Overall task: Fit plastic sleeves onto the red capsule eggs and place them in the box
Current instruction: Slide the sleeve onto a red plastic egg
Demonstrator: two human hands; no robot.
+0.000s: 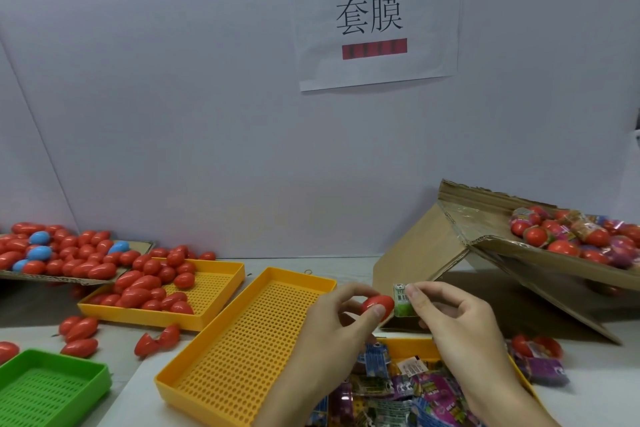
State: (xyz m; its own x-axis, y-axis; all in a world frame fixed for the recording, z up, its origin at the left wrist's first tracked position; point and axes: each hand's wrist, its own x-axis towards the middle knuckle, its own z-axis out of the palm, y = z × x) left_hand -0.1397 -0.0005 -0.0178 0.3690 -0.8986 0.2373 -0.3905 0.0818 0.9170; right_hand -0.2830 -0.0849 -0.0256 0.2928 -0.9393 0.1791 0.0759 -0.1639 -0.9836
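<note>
Left hand (341, 326) pinches a red capsule egg (376, 304) between thumb and fingertips, at 1 o'clock of the palm. Right hand (457, 319) pinches a green plastic sleeve (401, 300), touching the egg's tip at its 3 o'clock. Tilted cardboard box (540, 253), holding sleeved eggs, lies at 2 o'clock of the hands; tray of loose sleeves (405, 345) at 6 o'clock.

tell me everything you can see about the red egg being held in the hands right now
The red capsule egg is smooth, glossy plastic, lying roughly sideways in the air above the empty yellow perforated tray. The left hand pinches it between thumb and fingers. Its right end meets a green printed plastic sleeve, pinched by the right hand; how far it sits inside is unclear.
</note>
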